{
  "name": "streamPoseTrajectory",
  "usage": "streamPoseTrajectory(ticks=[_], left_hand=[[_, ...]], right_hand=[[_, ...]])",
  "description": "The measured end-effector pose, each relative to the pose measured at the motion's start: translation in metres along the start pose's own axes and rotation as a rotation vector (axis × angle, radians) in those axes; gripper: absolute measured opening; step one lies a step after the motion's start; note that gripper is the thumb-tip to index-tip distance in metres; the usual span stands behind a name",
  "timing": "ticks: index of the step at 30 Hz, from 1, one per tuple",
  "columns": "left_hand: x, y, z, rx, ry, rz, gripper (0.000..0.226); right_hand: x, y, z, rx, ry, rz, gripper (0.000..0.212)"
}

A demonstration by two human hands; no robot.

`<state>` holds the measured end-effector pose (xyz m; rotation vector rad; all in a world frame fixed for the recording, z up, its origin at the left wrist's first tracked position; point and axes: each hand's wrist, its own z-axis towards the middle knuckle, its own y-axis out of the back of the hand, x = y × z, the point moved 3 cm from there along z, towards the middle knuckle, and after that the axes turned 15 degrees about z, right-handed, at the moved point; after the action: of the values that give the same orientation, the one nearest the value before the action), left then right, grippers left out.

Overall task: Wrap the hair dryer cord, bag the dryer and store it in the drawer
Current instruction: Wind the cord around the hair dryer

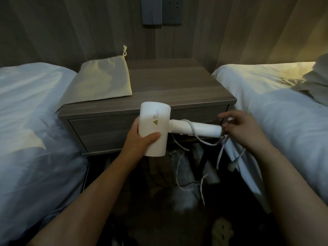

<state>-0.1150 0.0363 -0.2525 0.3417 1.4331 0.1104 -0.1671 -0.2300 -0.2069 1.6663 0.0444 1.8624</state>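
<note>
A white plastic hair dryer is gripped by the left hand before a grey wooden nightstand. Its thin white cord is pinched by the right hand.

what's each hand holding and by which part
Left hand grips the hair dryer by its barrel; right hand pinches the cord near the handle's end.

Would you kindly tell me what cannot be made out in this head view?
1. Whether the right hand pinches the cord: its fingers are blurred.
2. Where the cord's lower run ends: lost in the dark under the nightstand.
3. The label print on the hair dryer: too small to read.
4. The drawer: its front is partly behind the dryer and the left hand; its inside is unseen.
</note>
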Motion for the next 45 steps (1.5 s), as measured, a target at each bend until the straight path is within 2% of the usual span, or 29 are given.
streamPoseTrajectory(ticks=[3,5,7,12,14,18,21,23,25,27,28,32,36,39,42,45], left_hand=[[-0.009,-0.002,-0.007,-0.025,-0.135,0.105,0.071],[-0.013,-0.006,-0.014,-0.036,-0.210,0.139,0.076],[-0.014,-0.008,-0.017,-0.047,-0.218,0.110,0.076],[-0.011,-0.008,-0.012,-0.032,-0.114,0.002,0.068],[-0.007,-0.008,-0.011,-0.025,-0.064,-0.047,0.066],[-0.004,-0.009,-0.009,-0.003,0.032,-0.163,0.071],[0.000,-0.010,-0.006,-0.023,0.089,-0.313,0.054],[0.001,-0.008,-0.005,-0.060,0.102,-0.329,0.057],[-0.001,-0.004,-0.006,-0.122,0.081,-0.260,0.061],[-0.005,-0.001,-0.006,-0.180,0.032,-0.179,0.058],[-0.007,0.000,-0.007,-0.192,0.007,-0.139,0.060],[-0.008,0.001,-0.009,-0.145,-0.067,0.024,0.075],[-0.008,-0.002,-0.008,-0.122,-0.015,-0.014,0.068],[-0.009,-0.006,-0.009,-0.087,0.010,-0.041,0.063],[-0.009,-0.005,-0.006,-0.045,-0.013,0.019,0.069],[-0.011,0.005,0.000,-0.008,-0.060,0.089,0.073]], right_hand=[[-0.004,0.009,0.002,-0.027,-0.156,0.113,0.023],[-0.007,0.014,0.003,-0.003,-0.177,-0.040,0.022],[-0.008,0.015,0.001,0.071,-0.212,-0.158,0.028],[-0.013,0.002,-0.007,0.310,-0.320,-0.098,0.032],[-0.014,0.000,-0.009,0.341,-0.358,0.093,0.032],[-0.009,-0.007,-0.010,0.393,-0.450,0.752,0.032],[-0.006,-0.011,-0.009,0.338,-0.468,0.939,0.027],[-0.005,-0.016,-0.010,0.255,-0.447,0.893,0.026],[-0.006,-0.019,-0.010,0.079,-0.372,0.788,0.036],[-0.004,-0.022,-0.010,-0.161,-0.207,0.619,0.057],[-0.001,-0.024,-0.011,-0.219,-0.104,0.514,0.058],[0.011,-0.039,-0.023,-0.154,0.209,-0.013,0.035],[0.011,-0.041,-0.035,-0.257,0.363,-0.389,0.036],[0.015,-0.047,-0.041,-0.276,0.473,-0.478,0.027],[0.014,-0.051,-0.041,-0.238,0.548,-0.537,0.015],[0.016,-0.045,-0.037,-0.228,0.485,-0.477,0.013]])
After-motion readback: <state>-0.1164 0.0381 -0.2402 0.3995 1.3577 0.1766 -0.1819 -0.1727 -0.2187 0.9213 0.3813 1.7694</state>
